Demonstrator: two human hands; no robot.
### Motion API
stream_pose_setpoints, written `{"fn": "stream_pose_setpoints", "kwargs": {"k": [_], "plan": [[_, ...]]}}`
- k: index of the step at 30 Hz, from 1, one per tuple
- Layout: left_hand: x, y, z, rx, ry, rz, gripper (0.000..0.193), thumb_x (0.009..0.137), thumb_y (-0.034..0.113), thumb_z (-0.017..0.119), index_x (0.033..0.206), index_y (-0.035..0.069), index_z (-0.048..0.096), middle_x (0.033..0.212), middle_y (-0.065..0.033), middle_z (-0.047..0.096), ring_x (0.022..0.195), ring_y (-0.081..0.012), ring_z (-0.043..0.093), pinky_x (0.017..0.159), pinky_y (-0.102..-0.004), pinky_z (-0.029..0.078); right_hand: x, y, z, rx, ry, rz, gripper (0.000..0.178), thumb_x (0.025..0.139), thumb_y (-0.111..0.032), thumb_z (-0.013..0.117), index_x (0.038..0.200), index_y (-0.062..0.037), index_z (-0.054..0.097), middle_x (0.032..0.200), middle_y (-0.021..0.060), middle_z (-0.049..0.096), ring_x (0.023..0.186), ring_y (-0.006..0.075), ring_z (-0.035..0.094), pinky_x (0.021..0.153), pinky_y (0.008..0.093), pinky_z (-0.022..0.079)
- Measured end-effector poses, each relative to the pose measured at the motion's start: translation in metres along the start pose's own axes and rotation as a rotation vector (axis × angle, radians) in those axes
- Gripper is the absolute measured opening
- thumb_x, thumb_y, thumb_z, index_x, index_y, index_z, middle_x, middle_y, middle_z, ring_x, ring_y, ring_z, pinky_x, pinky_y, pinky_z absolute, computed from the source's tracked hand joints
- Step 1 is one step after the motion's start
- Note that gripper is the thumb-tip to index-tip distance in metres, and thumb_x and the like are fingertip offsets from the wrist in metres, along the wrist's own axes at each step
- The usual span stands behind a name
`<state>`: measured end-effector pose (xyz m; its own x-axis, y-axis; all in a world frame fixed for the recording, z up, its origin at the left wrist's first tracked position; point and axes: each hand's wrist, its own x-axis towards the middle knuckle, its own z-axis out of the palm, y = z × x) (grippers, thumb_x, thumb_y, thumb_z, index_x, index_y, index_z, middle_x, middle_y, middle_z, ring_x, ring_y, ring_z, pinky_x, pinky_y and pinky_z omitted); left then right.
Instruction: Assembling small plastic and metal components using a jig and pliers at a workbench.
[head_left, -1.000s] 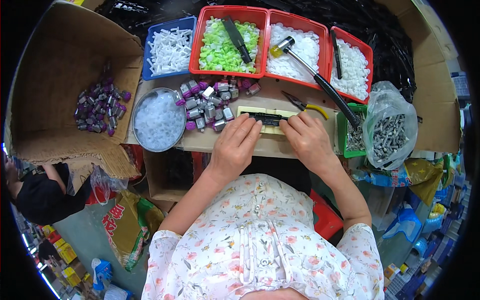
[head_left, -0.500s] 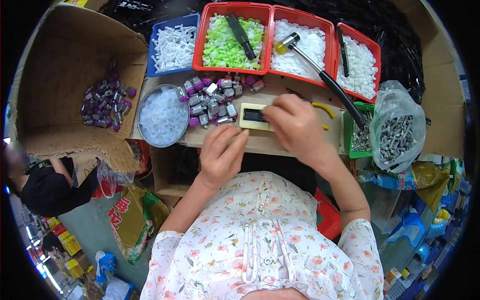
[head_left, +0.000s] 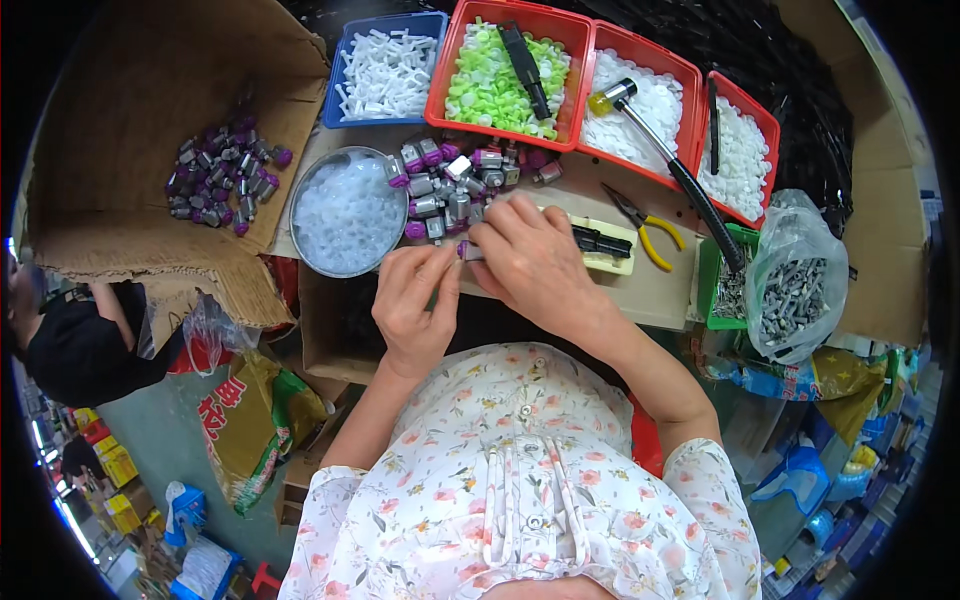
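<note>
A small silver motor with a purple end (head_left: 464, 250) is between my two hands, just in front of the motor pile. My left hand (head_left: 412, 308) is closed, its fingertips pinched at the purple end. My right hand (head_left: 535, 252) closes its fingers on the silver body, which they partly hide. Beside my right hand lies a cream block (head_left: 618, 265) with a long black part (head_left: 602, 242) set in it; the hand covers the block's left end. A loose pile of purple-and-silver motors (head_left: 460, 190) sits just beyond my hands.
Yellow-handled pliers (head_left: 655, 238) lie to the right. A hammer (head_left: 672, 165) rests across red bins of white pieces (head_left: 640, 115). A round bowl of clear pieces (head_left: 350, 215) stands left, near a cardboard box (head_left: 110, 130). A bag of grey pieces (head_left: 795, 290) sits right.
My right hand has moved left, off the black part in the cream block, to meet my left hand at a motor. The block now sits farther right, and the pliers show fully.
</note>
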<state>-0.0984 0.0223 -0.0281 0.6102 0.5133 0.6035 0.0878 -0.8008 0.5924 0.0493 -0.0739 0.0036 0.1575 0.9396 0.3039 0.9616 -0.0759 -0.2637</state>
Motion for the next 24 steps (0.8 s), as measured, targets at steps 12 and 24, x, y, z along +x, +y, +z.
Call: {"fn": "stream_pose_setpoints", "kwargs": {"k": [12,24], "plan": [[0.012,0.027,0.015,-1.024,-0.238,-0.872,0.023,0.091,0.004,0.072,0.112,-0.005,0.071,0.103,-0.0061,0.068,0.085,-0.0101,0.064,0.074,-0.0232,0.053,-0.034,0.004,-0.031,0.045,0.252,0.023,0.032,0.072,-0.014,0.08,0.099,-0.0081,0.065,0.093,0.0037,0.062,0.088,0.0232,0.061,0.077,0.0368,0.039],[0.019,0.025,0.021,-0.208,-0.182,-0.172,0.03,0.084,0.008,0.078,0.112,0.001,0.073,0.099,-0.0106,0.066,0.083,-0.0195,0.061,0.068,-0.0279,0.049,-0.025,0.032,-0.032,0.099,0.094,0.227,0.024,0.076,-0.012,0.077,0.097,-0.0051,0.067,0.099,0.0065,0.061,0.096,0.026,0.059,0.077,0.0396,0.043]]}}
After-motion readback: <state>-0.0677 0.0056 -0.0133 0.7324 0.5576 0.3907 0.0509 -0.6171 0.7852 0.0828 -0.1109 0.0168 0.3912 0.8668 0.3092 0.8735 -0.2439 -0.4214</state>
